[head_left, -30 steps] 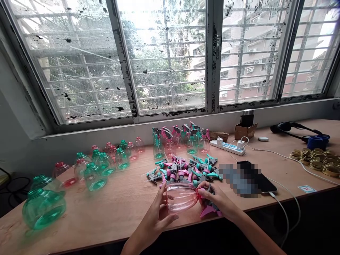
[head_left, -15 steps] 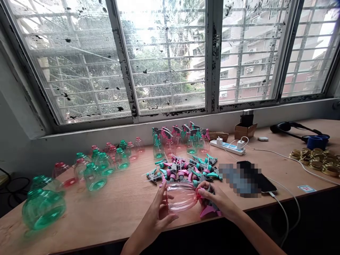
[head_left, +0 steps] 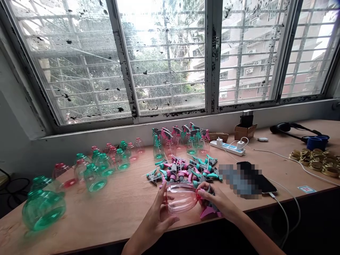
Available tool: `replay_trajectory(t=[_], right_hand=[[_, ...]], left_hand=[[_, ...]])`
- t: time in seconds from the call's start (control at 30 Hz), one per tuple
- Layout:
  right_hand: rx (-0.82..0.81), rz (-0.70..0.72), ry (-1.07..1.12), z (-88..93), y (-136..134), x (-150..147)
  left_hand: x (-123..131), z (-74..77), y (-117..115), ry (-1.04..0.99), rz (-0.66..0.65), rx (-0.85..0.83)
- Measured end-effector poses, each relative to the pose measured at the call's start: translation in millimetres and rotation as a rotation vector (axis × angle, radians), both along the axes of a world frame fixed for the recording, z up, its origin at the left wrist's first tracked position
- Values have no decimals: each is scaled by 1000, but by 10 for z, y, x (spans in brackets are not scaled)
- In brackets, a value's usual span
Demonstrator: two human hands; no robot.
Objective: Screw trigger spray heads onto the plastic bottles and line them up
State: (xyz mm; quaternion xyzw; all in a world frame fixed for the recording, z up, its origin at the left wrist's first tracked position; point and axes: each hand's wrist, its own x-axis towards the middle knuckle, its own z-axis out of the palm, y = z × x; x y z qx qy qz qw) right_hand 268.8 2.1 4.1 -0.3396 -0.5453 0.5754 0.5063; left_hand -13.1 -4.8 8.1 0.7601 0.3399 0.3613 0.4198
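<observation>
A clear pink spray bottle (head_left: 182,198) lies on its side in the air near the table's front edge, its neck to the right. Around its base end is my left hand (head_left: 156,212), thumb below and fingers on the far side. My right hand (head_left: 216,200) closes at the neck on a pink and grey trigger spray head (head_left: 211,211), partly hidden by the fingers. How far the head sits on the neck cannot be made out. Just behind lies a pile of loose pink, green and grey spray heads (head_left: 183,170).
Open green and pink bottles (head_left: 95,177) stand at left. Several bottles with spray heads (head_left: 191,141) stand by the window wall. To the right are a power strip (head_left: 227,147), a phone (head_left: 261,179) on a cable, headphones (head_left: 292,129) and gold-coloured rings (head_left: 316,159).
</observation>
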Motion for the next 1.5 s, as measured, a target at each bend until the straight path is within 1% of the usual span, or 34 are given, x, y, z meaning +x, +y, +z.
replay_trajectory(t=[0.33, 0.53, 0.77, 0.9, 1.0, 1.13, 1.27, 1.5], right_hand=[[1, -2, 10, -21, 8, -1], [-6, 6, 14, -12, 12, 2], [-10, 5, 19, -31, 5, 12], [4, 7, 8, -33, 18, 13], [15, 2, 6, -20, 24, 8], [18, 9, -2, -3, 17, -1], [14, 10, -7, 7, 6, -3], [7, 5, -3, 2, 2, 2]], left_hand=[[33, 56, -23, -54, -17, -83], [23, 54, -14, -45, -19, -39], [19, 7, 41, -62, -31, -9], [4, -17, 48, -33, -5, 57], [-3, -8, 31, 14, 28, 93], [3, 10, 10, 31, 36, 79], [7, -4, 20, 17, 23, 87], [2, -13, 26, -3, 11, 21]])
